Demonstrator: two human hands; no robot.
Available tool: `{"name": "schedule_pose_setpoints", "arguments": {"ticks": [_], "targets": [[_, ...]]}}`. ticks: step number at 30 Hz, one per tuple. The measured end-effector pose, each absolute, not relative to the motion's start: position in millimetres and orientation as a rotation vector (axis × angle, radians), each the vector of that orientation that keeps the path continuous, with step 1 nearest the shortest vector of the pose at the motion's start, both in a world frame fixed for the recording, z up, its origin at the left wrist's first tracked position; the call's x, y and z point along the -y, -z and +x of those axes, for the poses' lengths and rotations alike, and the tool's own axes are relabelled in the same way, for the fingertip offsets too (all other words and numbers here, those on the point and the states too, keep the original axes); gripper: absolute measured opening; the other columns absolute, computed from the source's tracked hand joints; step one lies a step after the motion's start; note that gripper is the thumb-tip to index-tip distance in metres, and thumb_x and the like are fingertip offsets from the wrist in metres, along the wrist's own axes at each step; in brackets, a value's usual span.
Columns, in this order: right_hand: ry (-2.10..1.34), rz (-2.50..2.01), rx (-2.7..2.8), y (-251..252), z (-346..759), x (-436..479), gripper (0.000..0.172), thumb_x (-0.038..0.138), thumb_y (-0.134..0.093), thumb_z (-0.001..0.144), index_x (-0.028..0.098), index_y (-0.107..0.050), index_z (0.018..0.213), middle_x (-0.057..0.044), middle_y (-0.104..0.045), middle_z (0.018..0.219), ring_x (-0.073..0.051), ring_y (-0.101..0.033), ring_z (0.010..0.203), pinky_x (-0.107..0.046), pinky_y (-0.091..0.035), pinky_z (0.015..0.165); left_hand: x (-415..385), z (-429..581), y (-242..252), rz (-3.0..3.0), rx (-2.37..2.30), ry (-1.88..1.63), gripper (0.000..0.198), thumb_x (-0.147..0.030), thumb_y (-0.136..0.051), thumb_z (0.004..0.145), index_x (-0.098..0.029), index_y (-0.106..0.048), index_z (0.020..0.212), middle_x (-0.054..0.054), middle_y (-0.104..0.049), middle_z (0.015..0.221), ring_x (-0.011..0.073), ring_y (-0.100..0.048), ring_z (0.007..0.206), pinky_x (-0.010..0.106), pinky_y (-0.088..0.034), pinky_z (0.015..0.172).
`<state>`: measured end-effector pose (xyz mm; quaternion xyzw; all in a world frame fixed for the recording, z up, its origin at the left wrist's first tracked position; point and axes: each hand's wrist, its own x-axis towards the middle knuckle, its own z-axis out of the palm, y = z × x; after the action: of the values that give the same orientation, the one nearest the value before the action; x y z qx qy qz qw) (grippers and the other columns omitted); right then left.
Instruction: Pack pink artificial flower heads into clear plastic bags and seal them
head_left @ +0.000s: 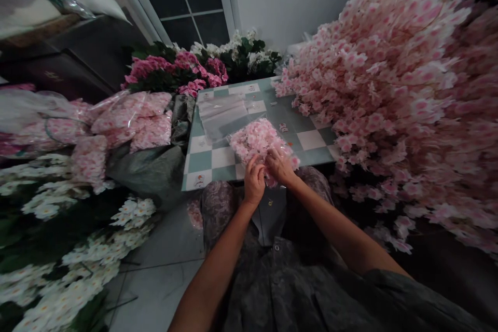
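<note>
Over checkered table (222,158), bagged pale-pink blossoms (259,137)

Both hands work at the near edge of a transparent plastic bag (259,140) stuffed with pink blossoms. The left hand (254,181) and the right hand (280,167) pinch its plastic together, fingers curled over it. The bag rests on a teal-and-white checkered table cover (222,158), beside a flat, unfilled plastic bag (222,116). A huge heap of pink blossom sprays (389,104) rises to the right. Filled bags (132,120) lie left, above white flower sprays (50,270), and magenta flowers (175,70) stand behind.
</note>
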<state>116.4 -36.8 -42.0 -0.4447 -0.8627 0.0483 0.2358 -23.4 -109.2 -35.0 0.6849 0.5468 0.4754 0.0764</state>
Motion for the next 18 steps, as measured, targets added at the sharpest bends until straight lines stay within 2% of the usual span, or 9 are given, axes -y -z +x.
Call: {"name": "schedule_pose_setpoints", "arguments": {"ticks": [2, 4, 9, 12, 15, 18], "targets": [[-0.097, -1.055, 2.397, 46, 115, 30, 0.026, 0.017, -0.046, 0.101, 0.014, -0.068, 0.115, -0.017, -0.059, 0.139, -0.029, -0.049, 0.134, -0.048, -0.043, 0.113, 109, -24, 34, 2.047, -1.645, -1.417, 0.018, -0.022, -0.046, 0.101, -0.022, -0.063, 0.095, 0.014, -0.062, 0.14, 0.0236, -0.058, 0.133, 0.047, -0.047, 0.114], [-0.156, -0.92, 2.489, 51, 111, 16, 0.031, 0.013, -0.046, 0.098, 0.01, -0.065, 0.123, -0.018, -0.057, 0.144, -0.028, -0.042, 0.144, -0.049, -0.035, 0.122, 108, -25, 35, 2.074, -1.584, -1.411, 0.018, -0.02, -0.045, 0.101, -0.022, -0.062, 0.095, 0.014, -0.064, 0.137, 0.0229, -0.058, 0.133, 0.047, -0.047, 0.113], [-0.411, -0.951, 2.698, 57, 90, -19, 0.036, 0.009, -0.049, 0.093, 0.008, -0.065, 0.125, -0.019, -0.067, 0.13, -0.026, -0.057, 0.132, -0.046, -0.041, 0.117, 105, -30, 42, 2.194, -1.396, -1.351, 0.019, -0.018, -0.044, 0.101, -0.022, -0.062, 0.096, 0.011, -0.073, 0.117, 0.0214, -0.065, 0.123, 0.047, -0.049, 0.112], [-0.369, -0.989, 2.713, 54, 93, -12, 0.041, 0.009, -0.052, 0.091, 0.005, -0.064, 0.13, -0.023, -0.062, 0.138, -0.03, -0.049, 0.142, -0.051, -0.038, 0.12, 105, -36, 44, 2.162, -1.525, -1.366, 0.018, -0.019, -0.047, 0.1, -0.021, -0.064, 0.096, 0.011, -0.074, 0.113, 0.0232, -0.067, 0.119, 0.05, -0.047, 0.113], [-0.273, -0.946, 2.666, 47, 119, 21, 0.05, 0.006, -0.049, 0.091, 0.006, -0.058, 0.14, -0.023, -0.051, 0.151, -0.034, -0.036, 0.151, -0.058, -0.036, 0.12, 110, -39, 44, 2.026, -1.676, -1.412, 0.016, -0.019, -0.05, 0.098, -0.02, -0.066, 0.103, 0.014, -0.072, 0.118, 0.0248, -0.064, 0.123, 0.049, -0.048, 0.112], [-0.223, -0.92, 2.577, 38, 154, 67, 0.057, 0.001, -0.041, 0.09, 0.011, -0.054, 0.145, -0.02, -0.046, 0.156, -0.031, -0.039, 0.148, -0.054, -0.044, 0.115, 124, -34, 48, 1.792, -1.819, -1.519, 0.031, -0.021, -0.06, 0.093, -0.019, -0.06, 0.124, 0.018, -0.06, 0.141, 0.0265, -0.051, 0.139, 0.049, -0.04, 0.119]]}}
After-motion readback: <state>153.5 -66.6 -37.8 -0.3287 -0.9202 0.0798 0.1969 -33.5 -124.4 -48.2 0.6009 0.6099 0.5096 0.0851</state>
